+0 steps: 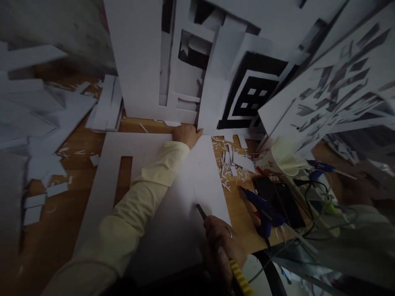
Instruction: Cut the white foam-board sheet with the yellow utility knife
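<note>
A large white board lies flat on the table before me, with a narrow rectangular opening cut through its left part. My left hand presses down at the board's far edge, thumb spread to the right; its fingertips are hard to see. My right hand is closed around a utility knife with a yellow ribbed handle. The knife's dark tip points at the board's surface, near a faint thin line. I cannot tell whether the blade touches the board.
Behind stand white panels with cut openings and a black window-like piece. Offcuts pile up at left; thin scraps lie at right. Blue glue guns, phones, a paper cup and cables crowd the right side, near another person's sleeve.
</note>
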{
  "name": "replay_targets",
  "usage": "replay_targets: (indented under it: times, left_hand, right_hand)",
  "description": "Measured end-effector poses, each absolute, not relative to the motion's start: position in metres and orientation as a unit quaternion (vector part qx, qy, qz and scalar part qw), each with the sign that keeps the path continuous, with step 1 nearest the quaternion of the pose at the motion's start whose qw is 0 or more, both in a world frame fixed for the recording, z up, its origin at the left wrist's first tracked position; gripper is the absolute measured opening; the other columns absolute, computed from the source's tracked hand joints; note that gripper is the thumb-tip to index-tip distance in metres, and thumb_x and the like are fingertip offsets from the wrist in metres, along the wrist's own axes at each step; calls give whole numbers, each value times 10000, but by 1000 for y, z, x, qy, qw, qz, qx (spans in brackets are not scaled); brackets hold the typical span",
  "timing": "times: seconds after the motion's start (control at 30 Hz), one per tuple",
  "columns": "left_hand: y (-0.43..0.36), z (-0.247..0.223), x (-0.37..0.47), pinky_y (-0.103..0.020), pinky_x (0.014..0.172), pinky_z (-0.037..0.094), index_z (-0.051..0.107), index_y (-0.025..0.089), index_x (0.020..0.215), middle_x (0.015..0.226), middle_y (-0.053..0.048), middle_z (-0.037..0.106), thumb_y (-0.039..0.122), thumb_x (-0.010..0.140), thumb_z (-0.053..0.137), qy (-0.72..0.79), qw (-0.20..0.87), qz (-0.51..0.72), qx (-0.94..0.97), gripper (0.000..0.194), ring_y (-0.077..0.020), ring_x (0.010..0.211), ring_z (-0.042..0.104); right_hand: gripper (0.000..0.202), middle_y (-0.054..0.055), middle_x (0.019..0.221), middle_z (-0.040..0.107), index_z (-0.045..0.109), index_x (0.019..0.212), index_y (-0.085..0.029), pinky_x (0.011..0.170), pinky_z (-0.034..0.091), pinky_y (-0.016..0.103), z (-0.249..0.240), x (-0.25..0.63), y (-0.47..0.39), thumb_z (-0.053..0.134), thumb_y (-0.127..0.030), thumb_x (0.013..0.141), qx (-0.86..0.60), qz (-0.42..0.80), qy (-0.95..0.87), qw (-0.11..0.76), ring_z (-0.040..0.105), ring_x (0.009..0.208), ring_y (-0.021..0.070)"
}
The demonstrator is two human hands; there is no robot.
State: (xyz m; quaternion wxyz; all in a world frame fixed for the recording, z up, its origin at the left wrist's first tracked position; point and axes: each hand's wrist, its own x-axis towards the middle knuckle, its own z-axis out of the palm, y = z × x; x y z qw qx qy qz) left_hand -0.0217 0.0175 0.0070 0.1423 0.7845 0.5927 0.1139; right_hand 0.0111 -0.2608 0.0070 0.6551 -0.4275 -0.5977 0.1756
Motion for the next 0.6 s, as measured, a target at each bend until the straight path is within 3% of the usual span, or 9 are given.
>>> replay_targets:
  times: [0.23,0.6]
  left_hand:
    - [17,8,-22,-393,805,468,743,91,1044,1033,-211,721,563,967,334,584,144,114,791,629,-324,986,664]
    - [19,5,-21,-412,831,459,750,89,1050,1023,-211,721,565,963,328,583,145,119,791,641,-334,998,655]
  right_hand:
    - [314,-52,558,236,227,668,-236,456,233,294,6,8,-273,361,-187,948,-459,149,-601,637,264,470,124]
    - [379,-29,532,353,398,609,-247,424,359,314,3,20,-302,466,-360,964,-516,167,-600,588,387,448,144]
